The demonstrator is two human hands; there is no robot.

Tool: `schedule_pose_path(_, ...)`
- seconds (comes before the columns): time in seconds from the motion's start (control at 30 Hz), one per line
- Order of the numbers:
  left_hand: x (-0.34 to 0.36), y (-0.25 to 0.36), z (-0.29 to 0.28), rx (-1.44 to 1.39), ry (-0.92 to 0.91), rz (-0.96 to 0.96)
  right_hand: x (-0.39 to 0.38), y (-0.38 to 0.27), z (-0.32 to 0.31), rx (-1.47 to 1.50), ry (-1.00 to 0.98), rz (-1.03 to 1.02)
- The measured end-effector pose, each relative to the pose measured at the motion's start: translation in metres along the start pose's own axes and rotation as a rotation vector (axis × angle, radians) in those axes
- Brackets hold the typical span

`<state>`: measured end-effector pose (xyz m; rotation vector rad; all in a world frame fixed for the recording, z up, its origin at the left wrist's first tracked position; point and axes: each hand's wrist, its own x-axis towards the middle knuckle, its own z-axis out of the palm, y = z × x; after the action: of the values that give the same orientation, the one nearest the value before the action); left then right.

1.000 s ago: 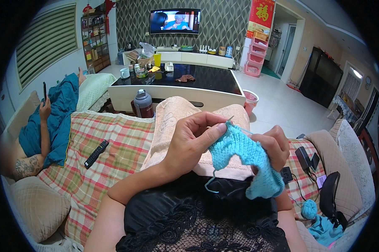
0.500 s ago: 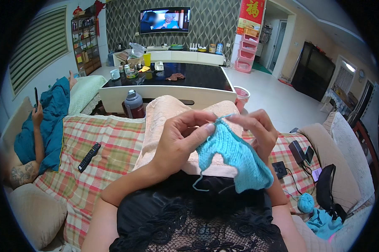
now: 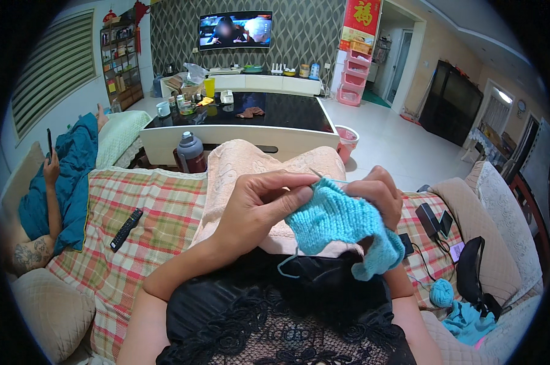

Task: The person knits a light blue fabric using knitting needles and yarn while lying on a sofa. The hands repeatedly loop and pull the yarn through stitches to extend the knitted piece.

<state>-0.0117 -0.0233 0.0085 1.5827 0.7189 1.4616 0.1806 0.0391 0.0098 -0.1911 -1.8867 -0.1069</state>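
A turquoise piece of knitting (image 3: 342,222) hangs between my hands above my covered knees. My left hand (image 3: 262,204) pinches its upper left edge between thumb and fingers. A thin knitting needle tip (image 3: 316,173) sticks out above that pinch. My right hand (image 3: 377,193) is closed at the upper right edge with its fingers curled; how they grip the needle or yarn is hidden. A strand of yarn (image 3: 342,180) runs along the top edge between the hands. The knitting's lower right part curls down by my right wrist, and a loose yarn tail (image 3: 285,269) dangles at the lower left.
A turquoise yarn ball (image 3: 441,293) and a turquoise cloth (image 3: 468,322) lie at my right, near a black pouch (image 3: 469,267). A remote (image 3: 127,230) rests on the plaid cover at left, beside another person's arm (image 3: 53,201). Ahead stands a coffee table (image 3: 287,115).
My right hand's fingers have curled in more, and the knitting has spread flatter, its lower right end swinging rightward. The needle tip now shows more clearly. My left hand keeps its pinch.
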Motion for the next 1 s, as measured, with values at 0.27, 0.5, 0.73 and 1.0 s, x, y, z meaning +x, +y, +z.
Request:
schedule_pose_path(0.27,0.002,-0.003,0.000,-0.151,0.066,0.021,-0.005,0.004,-0.005,-0.076,0.026,-0.048)
schedule_pose_path(0.5,0.004,-0.006,0.000,-0.110,0.038,0.024,0.002,-0.005,0.003,-0.249,0.023,-0.025)
schedule_pose_path(0.73,0.001,-0.001,-0.002,0.022,-0.063,-0.007,0.014,-0.008,0.017,0.091,-0.154,0.243)
schedule_pose_path(1.0,0.004,-0.003,-0.001,-0.080,0.062,0.069,0.000,-0.002,-0.002,-0.104,-0.011,0.026)
